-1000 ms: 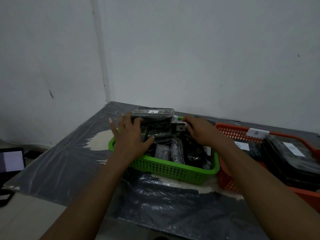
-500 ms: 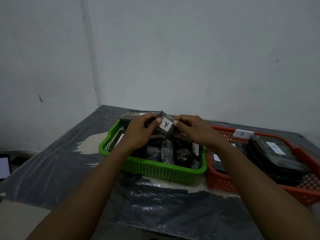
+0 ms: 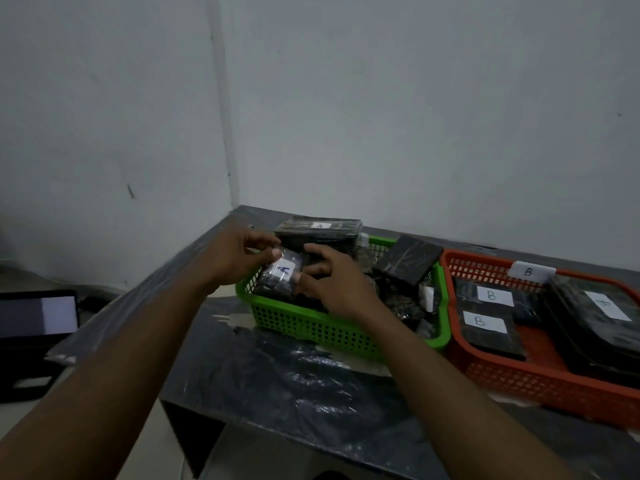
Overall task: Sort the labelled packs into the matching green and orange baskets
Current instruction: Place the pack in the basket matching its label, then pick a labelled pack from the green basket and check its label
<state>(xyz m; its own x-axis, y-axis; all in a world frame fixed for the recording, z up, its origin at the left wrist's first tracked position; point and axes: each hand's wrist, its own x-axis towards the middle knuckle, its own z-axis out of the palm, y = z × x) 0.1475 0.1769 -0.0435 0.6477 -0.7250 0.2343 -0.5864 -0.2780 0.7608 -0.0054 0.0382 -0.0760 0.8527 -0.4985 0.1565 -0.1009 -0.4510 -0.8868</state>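
Operator: What differs from the earlier frame?

Technician: The small black film-wrapped pack with a white "A" label [image 3: 281,276] was held up over the middle of the green plastic mesh basket [image 3: 311,329]. It is now lower, at the basket's left end, centre frame.

Operator: Finger state?

Technician: Left hand [image 3: 235,259]: thumb and forefinger pinch the pack's upper left edge. Right hand [image 3: 334,287]: curled fingertips grip its right edge. The label faces up between both hands.

Operator: Farther back?

Technician: The orange plastic mesh basket [image 3: 519,379] stands just beside the green one, at right, holding black packs labelled "B" [image 3: 485,320].
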